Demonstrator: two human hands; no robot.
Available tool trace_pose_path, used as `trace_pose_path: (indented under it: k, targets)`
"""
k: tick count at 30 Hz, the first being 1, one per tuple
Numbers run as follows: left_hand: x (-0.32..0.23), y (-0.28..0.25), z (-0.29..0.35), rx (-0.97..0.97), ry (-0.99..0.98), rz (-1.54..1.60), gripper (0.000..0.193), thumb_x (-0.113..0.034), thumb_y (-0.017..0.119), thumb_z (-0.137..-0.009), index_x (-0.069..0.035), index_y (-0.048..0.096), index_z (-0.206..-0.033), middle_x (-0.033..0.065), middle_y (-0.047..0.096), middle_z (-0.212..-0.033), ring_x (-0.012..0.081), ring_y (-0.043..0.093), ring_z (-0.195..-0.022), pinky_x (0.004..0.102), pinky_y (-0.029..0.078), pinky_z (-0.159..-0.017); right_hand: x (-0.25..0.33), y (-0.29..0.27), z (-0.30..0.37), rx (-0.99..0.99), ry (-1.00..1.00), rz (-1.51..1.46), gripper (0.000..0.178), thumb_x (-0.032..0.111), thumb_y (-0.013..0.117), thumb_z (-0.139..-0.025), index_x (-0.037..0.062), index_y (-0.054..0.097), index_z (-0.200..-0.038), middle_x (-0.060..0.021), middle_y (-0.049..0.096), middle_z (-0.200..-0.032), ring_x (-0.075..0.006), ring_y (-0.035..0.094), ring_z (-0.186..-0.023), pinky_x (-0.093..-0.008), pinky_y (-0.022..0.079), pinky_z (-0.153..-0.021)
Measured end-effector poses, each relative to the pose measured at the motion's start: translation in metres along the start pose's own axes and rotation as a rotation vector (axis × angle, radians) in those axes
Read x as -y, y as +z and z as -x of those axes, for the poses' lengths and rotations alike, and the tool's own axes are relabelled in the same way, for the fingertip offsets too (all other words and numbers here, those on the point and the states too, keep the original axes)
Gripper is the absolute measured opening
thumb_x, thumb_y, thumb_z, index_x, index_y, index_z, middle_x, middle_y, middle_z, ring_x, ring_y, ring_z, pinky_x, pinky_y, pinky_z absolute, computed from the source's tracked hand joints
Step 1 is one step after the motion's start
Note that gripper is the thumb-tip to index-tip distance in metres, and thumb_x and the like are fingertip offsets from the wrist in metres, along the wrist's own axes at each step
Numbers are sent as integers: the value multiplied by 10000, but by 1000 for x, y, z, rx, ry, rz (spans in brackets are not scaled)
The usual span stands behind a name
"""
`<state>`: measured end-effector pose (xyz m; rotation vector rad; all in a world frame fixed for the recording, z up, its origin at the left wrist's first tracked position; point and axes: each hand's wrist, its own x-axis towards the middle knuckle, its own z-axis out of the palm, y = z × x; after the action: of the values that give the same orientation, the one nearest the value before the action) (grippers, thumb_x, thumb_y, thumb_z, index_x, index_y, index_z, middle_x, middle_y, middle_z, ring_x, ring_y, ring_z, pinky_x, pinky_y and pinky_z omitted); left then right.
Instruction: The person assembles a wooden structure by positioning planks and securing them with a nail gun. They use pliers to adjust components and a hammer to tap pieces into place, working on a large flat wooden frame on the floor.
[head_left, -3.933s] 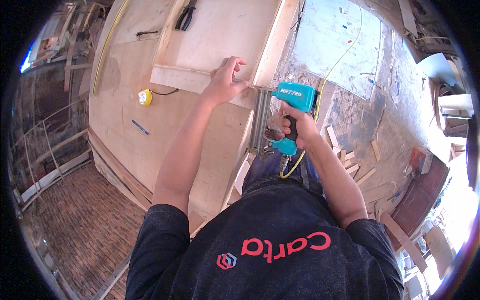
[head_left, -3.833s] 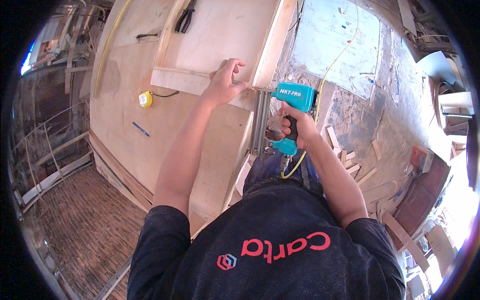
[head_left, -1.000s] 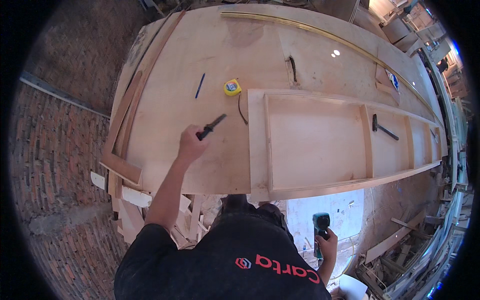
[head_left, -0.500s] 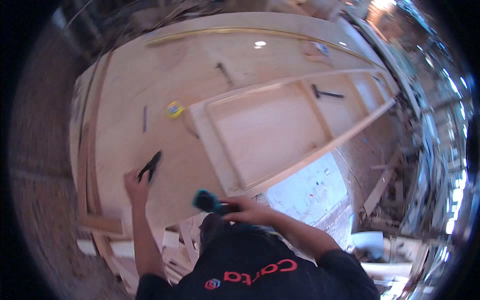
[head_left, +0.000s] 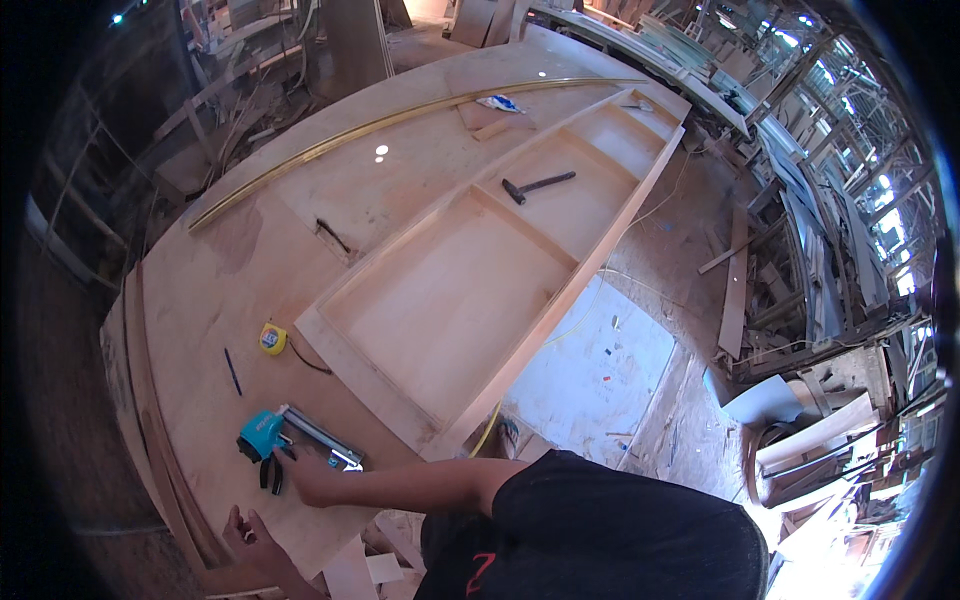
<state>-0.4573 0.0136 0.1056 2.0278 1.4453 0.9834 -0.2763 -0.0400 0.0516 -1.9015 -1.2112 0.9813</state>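
Observation:
My right hand (head_left: 312, 478) is closed on a teal nail gun (head_left: 262, 432) that lies on or just above the plywood tabletop. Its silver magazine (head_left: 320, 432) points toward the wooden frame. Next to my right fingers is a black two-pronged part (head_left: 270, 474); whether it is the pliers or belongs to the nail gun, I cannot tell. Nearer to me, my left hand (head_left: 256, 545) hovers by the table's near left edge, fingers loosely apart and nothing in them. A yellow tape measure (head_left: 272, 338) and a thin dark pencil-like stick (head_left: 232, 371) lie beyond the nail gun.
A long wooden frame (head_left: 450, 400) with crosspieces covers the table's right side, a hammer (head_left: 538, 186) inside it. A dark slim tool (head_left: 332, 236) and a long gold strip (head_left: 400, 107) lie farther off. Wooden strips (head_left: 150, 410) line the left edge. Scrap boards (head_left: 735, 285) crowd the right.
My right hand has carried the nail gun from near my body to the table's left part. My left hand, which held black pliers, is now nearer to me without them. The view has turned.

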Motion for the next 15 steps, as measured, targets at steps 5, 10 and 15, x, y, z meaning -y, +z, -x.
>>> trace_pose_path:
  k: [5, 10, 15]
  targets:
    - [-32, 20, 0, 2, 63, 120, 342, -109, 689, -959, -35, 648, -1290, 60, 602, -1089, 154, 553, -923, 303, 443, -744, -16, -23, 46, 115, -134, 198, 628, 56, 719, -759, 13, 578, -1370, -305, 544, -1296, -480, 516, -1258, -527, 449, -1066]
    - [-85, 75, 11, 40, 124, 253, 297, -75, 680, -945, -18, 650, -1235, 49, 591, -1055, 144, 545, -919, 293, 439, -745, -71, -92, 145, 237, -435, -26, 423, 165, 721, -790, 41, 707, -1194, -211, 683, -1086, -398, 647, -1070, -517, 509, -902]
    - [-179, 152, 47, 173, 287, 319, 235, -64, 677, -923, 5, 663, -1147, 48, 572, -977, 152, 531, -877, 293, 435, -737, -153, -185, 274, 177, 28, -116, 365, 268, 703, -890, 109, 718, -1218, -215, 719, -1006, -408, 680, -983, -504, 527, -871]
